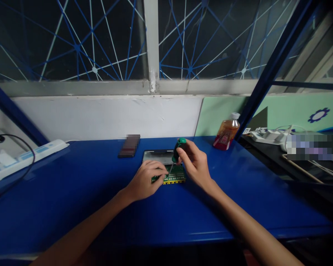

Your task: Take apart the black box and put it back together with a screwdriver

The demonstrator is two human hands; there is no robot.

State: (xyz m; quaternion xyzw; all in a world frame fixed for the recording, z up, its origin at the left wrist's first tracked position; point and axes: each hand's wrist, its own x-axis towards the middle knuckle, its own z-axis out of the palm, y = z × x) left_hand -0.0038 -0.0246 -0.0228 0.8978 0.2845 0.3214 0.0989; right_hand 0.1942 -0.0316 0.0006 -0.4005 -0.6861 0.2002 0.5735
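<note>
Green circuit board [177, 173] flat, green-handled screwdriver [179, 149] tilted above

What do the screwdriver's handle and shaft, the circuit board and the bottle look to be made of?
Screwdriver handle: probably glossy green-and-black plastic, going by its bright highlights. Shaft: likely metal, thin and grey. Circuit board: seemingly coated laminate, green with pale parts in rows. Bottle: clear, shiny, probably plastic, though glass isn't ruled out; amber contents show through.

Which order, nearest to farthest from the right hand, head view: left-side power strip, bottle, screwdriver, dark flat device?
From the right hand:
1. Screwdriver, gripped in it.
2. Bottle, back right.
3. Dark flat device, back, left of center.
4. Power strip, far left.
</note>
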